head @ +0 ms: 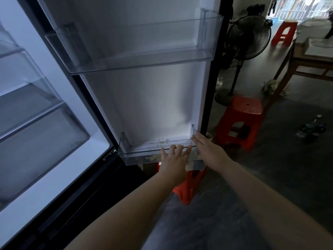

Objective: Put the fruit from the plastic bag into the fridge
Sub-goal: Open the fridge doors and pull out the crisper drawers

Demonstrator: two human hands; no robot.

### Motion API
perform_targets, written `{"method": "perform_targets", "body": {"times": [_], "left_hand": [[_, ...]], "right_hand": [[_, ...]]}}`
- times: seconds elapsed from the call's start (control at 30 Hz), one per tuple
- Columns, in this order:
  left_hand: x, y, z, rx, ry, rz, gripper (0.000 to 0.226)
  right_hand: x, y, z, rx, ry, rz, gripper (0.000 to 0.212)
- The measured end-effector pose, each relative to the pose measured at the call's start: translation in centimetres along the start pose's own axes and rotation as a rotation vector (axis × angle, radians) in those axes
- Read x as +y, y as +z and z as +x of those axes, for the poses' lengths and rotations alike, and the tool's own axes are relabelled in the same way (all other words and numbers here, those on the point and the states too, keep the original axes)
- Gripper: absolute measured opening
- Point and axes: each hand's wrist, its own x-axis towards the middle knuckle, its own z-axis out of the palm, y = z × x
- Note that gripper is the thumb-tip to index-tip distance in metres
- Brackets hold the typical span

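The fridge stands open, its clear drawers (36, 120) at the left and its door (144, 105) swung out ahead of me. The door carries an upper clear shelf (137, 58) and a lower clear shelf (142, 156) with greenish bits on it. My left hand (174, 159) rests with spread, straight fingers on the front rim of the lower shelf. My right hand (207, 147) lies flat against that shelf's right end, fingers straight. Neither hand holds anything. No plastic bag or fruit is in view.
A red stool (241, 121) stands right of the door; another red stool (187, 186) sits under the door's lower edge. A black standing fan (246, 38), a wooden table (310, 56), a third red stool (284, 31) and bottles on the floor (311, 129) lie to the right.
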Motion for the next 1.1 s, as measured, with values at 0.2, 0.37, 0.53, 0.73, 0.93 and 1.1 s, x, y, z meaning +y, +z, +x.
{"method": "perform_targets", "body": {"times": [0.2,0.37,0.53,0.73,0.93,1.1], "left_hand": [[-2.3,1.1,-2.4,-0.021,0.132,0.027,0.083],[-6.5,0.6,-5.4,0.046,0.100,-0.006,0.081],[-12.8,-1.3,-10.2,0.196,-0.032,-0.054,0.067],[-21.7,-3.4,-16.5,0.351,-0.214,-0.038,0.060],[-31.5,-3.3,-24.4,0.393,-0.495,0.025,0.063],[-38.2,-1.8,-30.9,0.420,-0.749,0.069,0.065]], "right_hand": [[-1.4,-0.7,-0.4,0.059,-0.013,0.001,0.060],[-5.5,-1.5,-0.1,0.190,-0.057,-0.025,0.052],[-12.5,-2.3,2.8,0.259,-0.190,-0.006,0.048],[-24.3,-3.0,9.0,0.293,-0.412,0.055,0.051],[-36.8,-2.2,14.9,0.257,-0.638,0.040,0.054],[-46.3,-0.3,18.2,0.211,-0.736,0.089,0.059]]}}
